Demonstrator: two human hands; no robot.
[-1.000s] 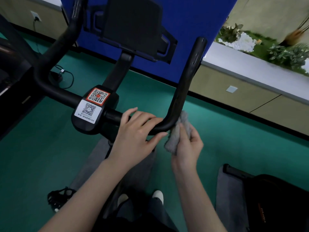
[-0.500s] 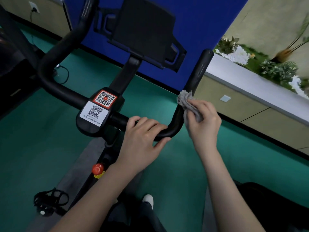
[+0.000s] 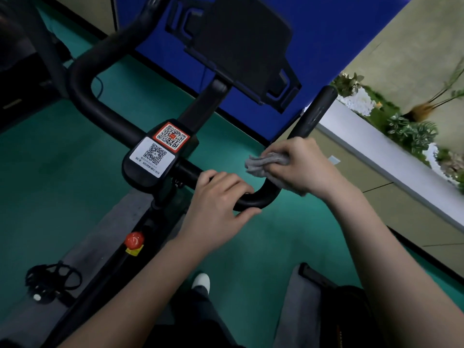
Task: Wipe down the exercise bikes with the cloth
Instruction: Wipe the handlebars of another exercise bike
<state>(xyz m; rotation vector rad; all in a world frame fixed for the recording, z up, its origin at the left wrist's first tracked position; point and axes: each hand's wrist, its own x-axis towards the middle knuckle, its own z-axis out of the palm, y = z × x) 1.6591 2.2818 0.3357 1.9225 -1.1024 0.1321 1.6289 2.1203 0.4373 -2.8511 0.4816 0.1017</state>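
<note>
A black exercise bike fills the view, its handlebar [image 3: 315, 114] curving up on the right and its centre block [image 3: 155, 156] carrying two QR-code stickers. My left hand [image 3: 216, 204] grips the lower bend of the right handlebar, fingers curled over the bar. My right hand [image 3: 301, 164] is wrapped round the rising right bar with the grey cloth [image 3: 263, 163] bunched under its fingers. The cloth's loose end sticks out to the left of the bar. A black tablet holder [image 3: 241, 43] stands above the centre block.
A red knob [image 3: 134, 240] sits on the frame below the handlebar, and a black pedal [image 3: 47, 282] shows at lower left. A blue panel [image 3: 326, 33] stands behind the bike. A white-topped planter ledge [image 3: 376, 151] runs along the right. Another black machine [image 3: 346, 310] is at lower right.
My right hand has carried the cloth from the lower bend up the right handlebar and now wraps round the bar. My left hand has kept its grip on the bend.
</note>
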